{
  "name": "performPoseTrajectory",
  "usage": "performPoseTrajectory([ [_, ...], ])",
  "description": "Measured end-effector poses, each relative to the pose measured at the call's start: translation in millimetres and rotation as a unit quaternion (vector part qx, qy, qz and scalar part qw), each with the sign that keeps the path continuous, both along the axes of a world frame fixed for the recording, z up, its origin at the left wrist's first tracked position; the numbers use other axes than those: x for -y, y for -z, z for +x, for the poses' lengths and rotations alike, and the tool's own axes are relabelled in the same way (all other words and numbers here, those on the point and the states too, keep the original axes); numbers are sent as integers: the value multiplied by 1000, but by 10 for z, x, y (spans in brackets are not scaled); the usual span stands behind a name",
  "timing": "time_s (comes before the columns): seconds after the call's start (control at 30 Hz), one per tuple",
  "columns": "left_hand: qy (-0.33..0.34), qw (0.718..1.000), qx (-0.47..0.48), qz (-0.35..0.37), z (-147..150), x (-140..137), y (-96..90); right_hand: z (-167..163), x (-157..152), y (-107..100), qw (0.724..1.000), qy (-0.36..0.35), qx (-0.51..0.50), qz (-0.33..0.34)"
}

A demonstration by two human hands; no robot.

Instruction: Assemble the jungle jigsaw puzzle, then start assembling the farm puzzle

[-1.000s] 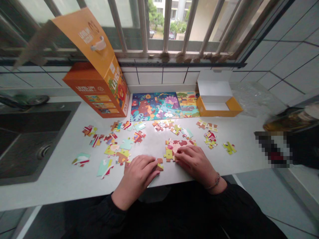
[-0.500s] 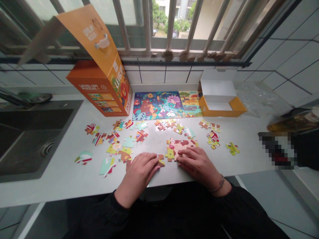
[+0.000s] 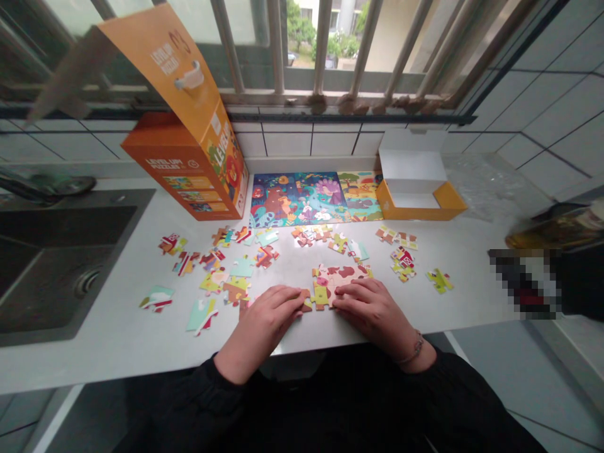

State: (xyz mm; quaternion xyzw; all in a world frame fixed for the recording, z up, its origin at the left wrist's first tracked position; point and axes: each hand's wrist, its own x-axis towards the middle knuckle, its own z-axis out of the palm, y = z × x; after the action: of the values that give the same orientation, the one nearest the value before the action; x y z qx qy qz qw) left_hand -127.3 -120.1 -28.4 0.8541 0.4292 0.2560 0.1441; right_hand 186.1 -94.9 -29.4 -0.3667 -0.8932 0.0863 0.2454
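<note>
My left hand is closed on a small brown and green puzzle piece, its fingertips covering the left part. Just right of that piece lies a joined section of puzzle pieces with a pink-nosed, brown-spotted cow. Their edges sit very close; I cannot tell whether they interlock. My right hand has its curled fingers pressed on the lower part of the cow section, hiding some of it. Left of my left hand, loose puzzle pieces lie spread on the white countertop.
Behind the pieces lie colourful animal pictures. An orange puzzle box stands at the left with its lid up, and a small open yellow box at the right. A sink borders the counter's left side. More pieces lie right.
The cow section has shifted slightly left and toward me, and the gap to the brown and green piece has narrowed. My left fingers now cover more of that piece.
</note>
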Motion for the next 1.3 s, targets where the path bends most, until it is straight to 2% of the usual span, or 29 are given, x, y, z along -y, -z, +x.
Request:
performPoseTrajectory([
  [0.23, 2, 1000, 6, -2, -3, -1, -32, -5, 1, -1, 1000, 5, -7, 3],
  [0.43, 14, 1000, -17, -15, -70, 116, -94, -32, -17, 4, 1000, 18, -10, -10],
  [0.77, 21, 999, -25, 9, 22, 206, -50, -236, -112, -25, 999, 41, -1, -14],
  [1.3, 16, 1000, -13, 17, -86, 165, -100, -105, -117, -9, 1000, 21, -6, -3],
])
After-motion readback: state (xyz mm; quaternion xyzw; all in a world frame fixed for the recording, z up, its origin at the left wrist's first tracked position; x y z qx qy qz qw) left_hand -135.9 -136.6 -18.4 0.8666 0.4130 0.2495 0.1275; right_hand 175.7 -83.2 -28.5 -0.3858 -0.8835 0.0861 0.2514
